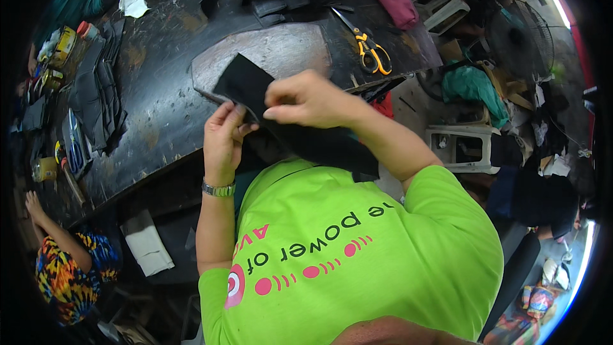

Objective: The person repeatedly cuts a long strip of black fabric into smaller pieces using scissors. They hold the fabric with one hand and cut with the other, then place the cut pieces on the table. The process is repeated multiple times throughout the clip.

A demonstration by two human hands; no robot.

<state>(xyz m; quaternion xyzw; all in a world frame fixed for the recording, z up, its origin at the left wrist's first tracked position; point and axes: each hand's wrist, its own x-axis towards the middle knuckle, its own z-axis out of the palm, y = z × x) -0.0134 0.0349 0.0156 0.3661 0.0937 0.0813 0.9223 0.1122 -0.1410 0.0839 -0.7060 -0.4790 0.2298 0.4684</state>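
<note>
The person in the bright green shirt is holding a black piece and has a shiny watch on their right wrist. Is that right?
Not quite: in the head view, the shiny watch is on the left wrist. The person in the bright green shirt is indeed holding a black piece.

Left hand (pixel 223 129) pinched, right hand (pixel 313 99) curled

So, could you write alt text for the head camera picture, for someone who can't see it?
A person's left hand pinches a piece of black material at a dark, worn workbench, the right hand at its edge. A flat, angular board and yellow-and-black scissors lie on the workbench.
</note>
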